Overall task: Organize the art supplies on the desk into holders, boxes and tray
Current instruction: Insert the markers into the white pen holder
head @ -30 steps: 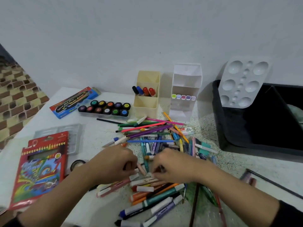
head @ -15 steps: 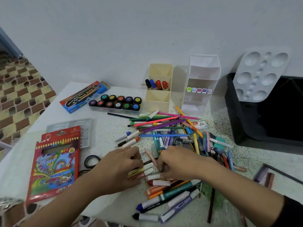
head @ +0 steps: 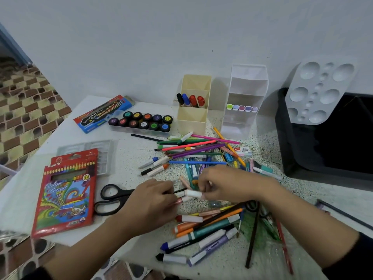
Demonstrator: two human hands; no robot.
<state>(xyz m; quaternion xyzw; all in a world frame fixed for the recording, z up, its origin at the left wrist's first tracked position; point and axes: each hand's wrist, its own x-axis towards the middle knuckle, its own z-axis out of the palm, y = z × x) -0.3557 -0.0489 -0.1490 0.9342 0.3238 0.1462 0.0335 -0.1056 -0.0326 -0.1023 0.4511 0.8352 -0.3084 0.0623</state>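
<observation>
Both hands meet at the middle of the desk (head: 131, 154) over the scattered pens. The right hand (head: 226, 185) pinches a white-capped marker (head: 192, 193) that lies nearly level, its long axis running left to right, white end toward the right fingers. The left hand (head: 153, 201) is curled around the other end of that marker and a few thin pens; how tightly cannot be told. Behind the pile, the cream holder (head: 192, 122) carries four markers in its middle compartment, upright, caps up: black, blue, two red. Beside it the white holder (head: 245, 122) has a row of pastel-capped pens in its middle tier. The black tray (head: 298, 158) at right has a white palette (head: 316, 91) leaning in it.
</observation>
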